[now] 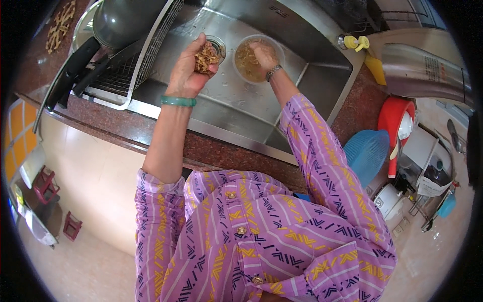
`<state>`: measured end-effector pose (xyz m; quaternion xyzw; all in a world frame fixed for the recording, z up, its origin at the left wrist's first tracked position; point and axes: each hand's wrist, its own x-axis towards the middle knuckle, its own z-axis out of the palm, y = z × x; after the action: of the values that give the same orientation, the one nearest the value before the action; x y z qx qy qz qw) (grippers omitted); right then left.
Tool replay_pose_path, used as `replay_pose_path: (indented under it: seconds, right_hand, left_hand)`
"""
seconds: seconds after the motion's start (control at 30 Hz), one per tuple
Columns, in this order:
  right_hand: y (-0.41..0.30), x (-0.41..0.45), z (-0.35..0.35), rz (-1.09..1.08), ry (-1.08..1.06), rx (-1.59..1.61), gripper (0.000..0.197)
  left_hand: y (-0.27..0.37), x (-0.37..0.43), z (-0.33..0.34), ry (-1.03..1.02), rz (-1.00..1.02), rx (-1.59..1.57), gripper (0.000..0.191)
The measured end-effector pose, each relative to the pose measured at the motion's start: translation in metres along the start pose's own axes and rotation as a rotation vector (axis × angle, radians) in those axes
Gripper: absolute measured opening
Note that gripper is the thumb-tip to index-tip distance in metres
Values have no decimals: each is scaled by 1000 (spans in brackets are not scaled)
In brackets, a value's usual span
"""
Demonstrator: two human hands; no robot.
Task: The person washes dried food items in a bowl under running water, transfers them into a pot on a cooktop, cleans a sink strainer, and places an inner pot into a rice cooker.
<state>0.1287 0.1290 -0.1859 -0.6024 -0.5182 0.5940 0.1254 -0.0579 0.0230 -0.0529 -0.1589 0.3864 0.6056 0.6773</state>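
Observation:
My left hand (190,68) is cupped, palm up, around a clump of wet brown shredded food (205,58), and a green bangle circles that wrist. It is above the stainless steel sink (234,100), beside the drain (217,49). To its right, a round clear plastic bowl (238,71) of cloudy brown water with loose shreds stands in the sink. My right hand (265,56), with a metal-band watch at the wrist, dips into this bowl. Its fingertips are partly under the water, so whether they hold any shreds cannot be told.
A wire dish rack (145,56) with a dark pan (120,22) and black-handled utensils stands at the left. Ginger-like roots (60,26) lie on the far-left counter. Right of the sink are a blue plastic basket (368,154), a red basin (385,113) and a steel appliance (419,71).

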Motion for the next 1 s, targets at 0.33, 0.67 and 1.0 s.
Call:
replay_pose_path:
  seconds: [0.33,0.67,1.0]
  right_hand:
    - [6,5,17,352,-153,747,20]
    - [-17,-8,-17,139,-424,520,10]
    - [-20,-4,-33,-275,-352,-971,29]
  left_hand:
    - [-5,-6,4,59,-6,-14,14]
    - [-11,-3,-3,74,-5,-35,16]
    - [-15,0,-5,60,-47,-51,16]
